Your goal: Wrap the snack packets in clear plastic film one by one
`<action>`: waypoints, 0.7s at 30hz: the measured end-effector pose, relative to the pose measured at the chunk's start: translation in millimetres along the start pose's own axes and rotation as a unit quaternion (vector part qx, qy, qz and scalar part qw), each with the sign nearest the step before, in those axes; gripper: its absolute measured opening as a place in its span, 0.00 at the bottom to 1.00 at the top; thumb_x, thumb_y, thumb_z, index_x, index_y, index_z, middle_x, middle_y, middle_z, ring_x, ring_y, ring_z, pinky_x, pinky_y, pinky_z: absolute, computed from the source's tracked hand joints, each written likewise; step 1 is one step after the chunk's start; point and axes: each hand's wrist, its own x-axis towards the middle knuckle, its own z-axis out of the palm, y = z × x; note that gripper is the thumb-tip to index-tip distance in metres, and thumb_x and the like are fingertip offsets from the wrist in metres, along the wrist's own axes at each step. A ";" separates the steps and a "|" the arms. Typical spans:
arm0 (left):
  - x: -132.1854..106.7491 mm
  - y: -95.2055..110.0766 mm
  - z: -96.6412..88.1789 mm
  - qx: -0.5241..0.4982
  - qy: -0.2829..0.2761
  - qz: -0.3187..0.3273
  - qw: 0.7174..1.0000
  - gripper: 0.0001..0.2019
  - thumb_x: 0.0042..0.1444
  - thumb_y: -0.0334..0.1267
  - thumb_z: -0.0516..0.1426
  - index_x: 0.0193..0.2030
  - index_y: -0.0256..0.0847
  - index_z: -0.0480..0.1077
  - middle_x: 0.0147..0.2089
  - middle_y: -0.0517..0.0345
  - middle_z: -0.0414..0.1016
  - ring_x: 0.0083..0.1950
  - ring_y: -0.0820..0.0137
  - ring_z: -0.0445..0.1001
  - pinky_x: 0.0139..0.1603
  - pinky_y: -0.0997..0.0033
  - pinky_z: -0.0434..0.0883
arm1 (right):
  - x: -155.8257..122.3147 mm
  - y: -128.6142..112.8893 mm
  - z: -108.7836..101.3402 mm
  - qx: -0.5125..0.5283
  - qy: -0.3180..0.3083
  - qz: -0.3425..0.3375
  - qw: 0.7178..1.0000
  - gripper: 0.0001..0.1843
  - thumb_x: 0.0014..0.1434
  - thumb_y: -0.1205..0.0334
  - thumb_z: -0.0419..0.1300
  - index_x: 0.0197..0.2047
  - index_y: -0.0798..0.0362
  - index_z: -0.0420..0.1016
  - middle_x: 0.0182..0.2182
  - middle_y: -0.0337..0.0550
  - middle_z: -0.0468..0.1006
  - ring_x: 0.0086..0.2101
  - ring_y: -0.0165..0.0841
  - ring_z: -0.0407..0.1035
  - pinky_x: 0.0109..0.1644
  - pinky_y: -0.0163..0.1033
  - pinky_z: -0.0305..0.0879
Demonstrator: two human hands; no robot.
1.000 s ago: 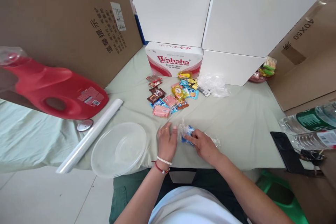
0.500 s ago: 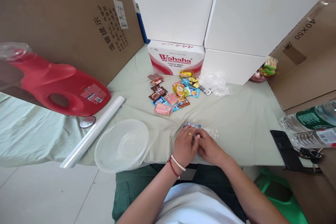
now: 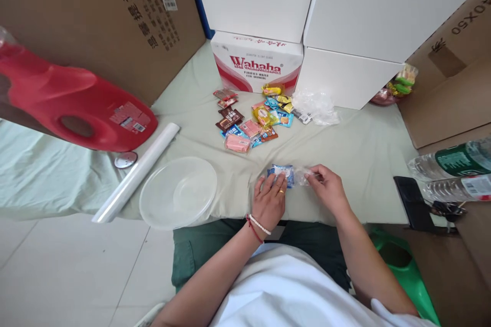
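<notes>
- A person's left hand [image 3: 270,202] is pressing down, fingers flat and together, on a blue snack packet [image 3: 281,172] near the table's [image 3: 364,148] front edge.
- The right hand [image 3: 329,190] is pinching the clear wrap [image 3: 303,176] beside it.
- Wrapping seems to be under way; tightening is likely calling for a steady pull.

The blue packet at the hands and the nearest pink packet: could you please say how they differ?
The blue packet sits inside clear wrap; the pink packet lies bare. The left hand presses the blue packet and the right hand pinches its wrap; the pink packet is untouched, at the pile's near edge. Both lie on the green cloth.
</notes>
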 end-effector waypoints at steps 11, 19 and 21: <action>-11.6 -14.7 -38.3 -0.114 -0.008 0.043 0.993 0.21 0.62 0.26 0.52 0.60 0.34 0.75 0.66 0.37 0.75 0.75 0.55 0.65 0.69 0.46 0.74 | 27.6 -70.9 73.5 -0.187 -0.130 -0.178 0.957 0.16 0.75 0.61 0.48 0.46 0.56 0.76 0.43 0.52 0.73 0.43 0.41 0.67 0.50 0.43 0.65; -84.9 -46.4 -149.9 0.054 0.102 -0.025 0.993 0.25 0.60 0.28 0.62 0.64 0.47 0.72 0.55 0.50 0.84 0.71 0.57 0.70 0.75 0.42 0.62 | -3.2 -42.6 84.1 -0.235 -0.062 -0.196 0.950 0.22 0.66 0.55 0.65 0.61 0.52 0.74 0.57 0.57 0.71 0.49 0.48 0.62 0.54 0.53 0.66; -97.8 -65.6 -158.7 0.148 0.104 -0.064 0.981 0.27 0.60 0.36 0.66 0.66 0.44 0.70 0.59 0.44 0.82 0.73 0.51 0.66 0.78 0.36 0.53 | -3.1 -42.4 81.8 -0.217 -0.042 -0.183 0.958 0.18 0.69 0.61 0.61 0.60 0.51 0.76 0.56 0.56 0.72 0.49 0.47 0.63 0.55 0.52 0.67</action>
